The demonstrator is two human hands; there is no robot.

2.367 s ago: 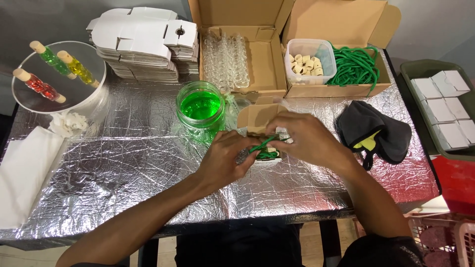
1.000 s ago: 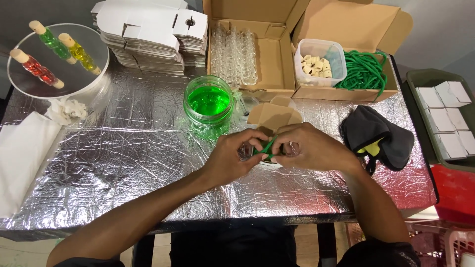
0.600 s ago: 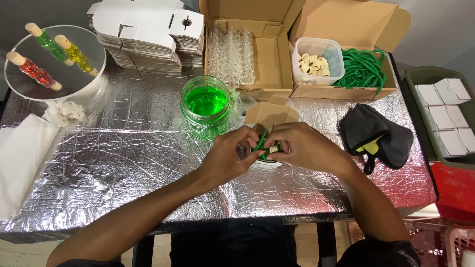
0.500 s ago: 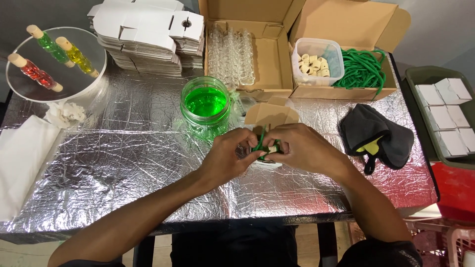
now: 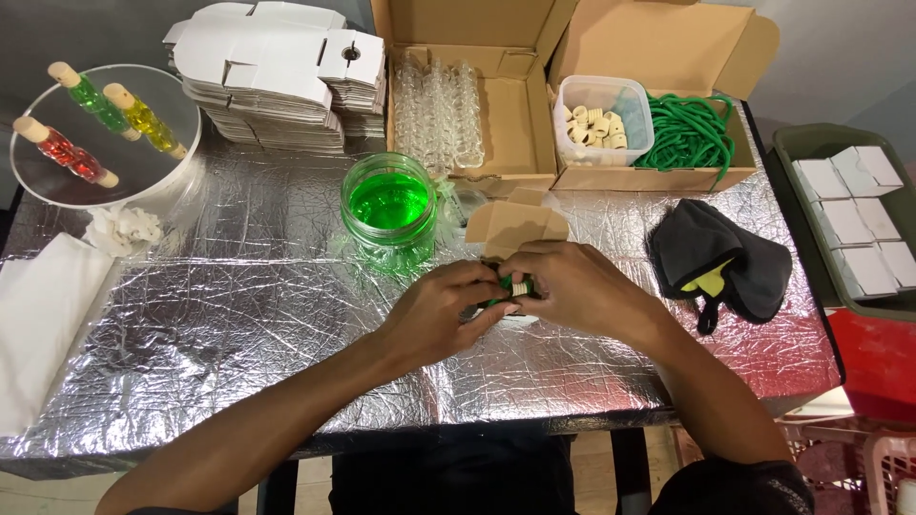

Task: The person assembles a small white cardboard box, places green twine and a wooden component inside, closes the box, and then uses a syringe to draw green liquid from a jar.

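Observation:
My left hand [image 5: 441, 310] and my right hand [image 5: 570, 283] meet over the foil-covered table [image 5: 239, 315], fingers closed together around a small vial with green contents and a pale cork [image 5: 515, 286]. Most of the vial is hidden between my fingers. Just beyond my hands lies a small brown cardboard piece [image 5: 515, 227]. A glass jar of bright green liquid [image 5: 389, 205] stands a little to the left of it.
Back row: a stack of flat white cartons [image 5: 277, 67], a cardboard box of empty glass vials [image 5: 439, 100], a tub of corks [image 5: 601, 119] and green cord [image 5: 692, 133]. A round tray [image 5: 134, 172] with three coloured vials is left; a dark pouch [image 5: 720, 257] and a bin of white boxes [image 5: 859, 229] are right.
My hands have stayed together on the green vial, shifting slightly and closing tighter around it, so less green shows now. Nothing else on the table has moved.

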